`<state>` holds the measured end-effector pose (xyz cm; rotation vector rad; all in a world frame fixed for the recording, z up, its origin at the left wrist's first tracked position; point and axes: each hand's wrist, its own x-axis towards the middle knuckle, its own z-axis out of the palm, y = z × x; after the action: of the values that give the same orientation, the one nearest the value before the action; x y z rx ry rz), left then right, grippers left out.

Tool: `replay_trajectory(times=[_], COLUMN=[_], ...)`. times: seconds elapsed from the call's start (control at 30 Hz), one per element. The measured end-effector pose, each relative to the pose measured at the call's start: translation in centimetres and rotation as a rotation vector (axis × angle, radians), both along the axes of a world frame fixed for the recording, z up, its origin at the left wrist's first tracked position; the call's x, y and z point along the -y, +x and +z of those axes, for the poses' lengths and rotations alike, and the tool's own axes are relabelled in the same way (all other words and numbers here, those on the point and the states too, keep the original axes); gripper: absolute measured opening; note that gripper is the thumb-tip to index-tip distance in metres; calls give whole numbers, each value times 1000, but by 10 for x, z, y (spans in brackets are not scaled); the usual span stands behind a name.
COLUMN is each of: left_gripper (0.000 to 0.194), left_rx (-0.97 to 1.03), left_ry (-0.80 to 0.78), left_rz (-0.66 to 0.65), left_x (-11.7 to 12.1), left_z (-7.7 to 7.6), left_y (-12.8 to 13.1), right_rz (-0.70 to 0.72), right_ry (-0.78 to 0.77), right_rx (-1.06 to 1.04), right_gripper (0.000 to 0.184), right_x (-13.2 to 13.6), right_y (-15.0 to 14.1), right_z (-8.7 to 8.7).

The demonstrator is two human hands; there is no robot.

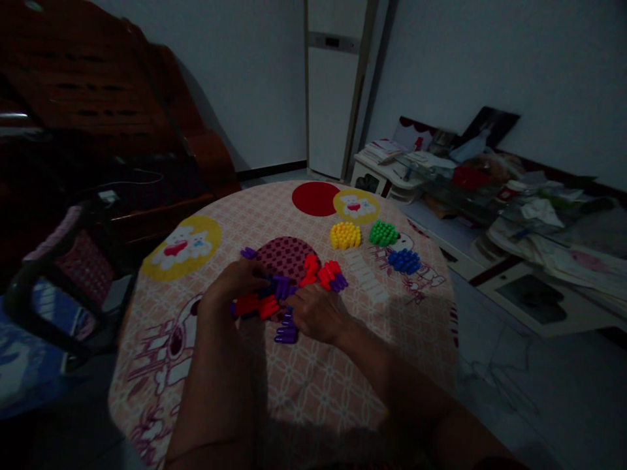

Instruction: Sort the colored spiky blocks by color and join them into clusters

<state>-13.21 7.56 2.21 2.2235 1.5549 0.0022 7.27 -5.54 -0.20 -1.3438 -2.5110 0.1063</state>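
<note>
My left hand is bent over a pile of small bullet-shaped plastic pieces in the middle of the round table. Its fingers are closed at dark pieces, and whatever they grip is hidden. My right hand is curled beside the same pile, fingertips by the purple pieces; I cannot make out what is in them. Red pieces lie between the hands. More purple pieces lie just below, towards me. Beyond my right hand is a red cluster with purple pieces at its side.
Yellow, green and blue clusters stand farther right. White pieces lie in a row. A patterned cloth covers the table. A chair stands left; a cluttered low cabinet stands right.
</note>
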Motion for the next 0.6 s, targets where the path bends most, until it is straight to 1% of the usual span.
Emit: replay_trajectory(times=[0.1, 0.17, 0.23, 0.27, 0.37, 0.43, 0.5, 0.6], left_gripper=[21, 26, 30, 31, 33, 34, 34, 33], left_rx=[73, 143, 223, 257, 342, 400, 444, 469], left_ry=[73, 95, 121, 139, 183, 188, 186, 184], left_rz=[66, 108, 134, 144, 162, 144, 114, 101], left_x=[0, 1, 3, 4, 7, 9, 10, 10], left_z=[4, 7, 10, 11, 12, 13, 13, 15], left_y=[0, 1, 2, 4, 11, 18, 23, 29], right_rz=[-31, -68, -142, -201, -458, -649, -759, -862], right_ry=[2, 23, 47, 53, 49, 98, 152, 203], right_rx=[-138, -297, -478, -563, -732, -755, -765, -756], right_gripper=[17, 22, 26, 26, 20, 18, 21, 26], right_x=[-3, -8, -14, -18, -26, -27, -23, -10], right_y=[9, 20, 35, 46, 87, 121, 156, 199], right_z=[1, 2, 4, 6, 9, 11, 11, 10])
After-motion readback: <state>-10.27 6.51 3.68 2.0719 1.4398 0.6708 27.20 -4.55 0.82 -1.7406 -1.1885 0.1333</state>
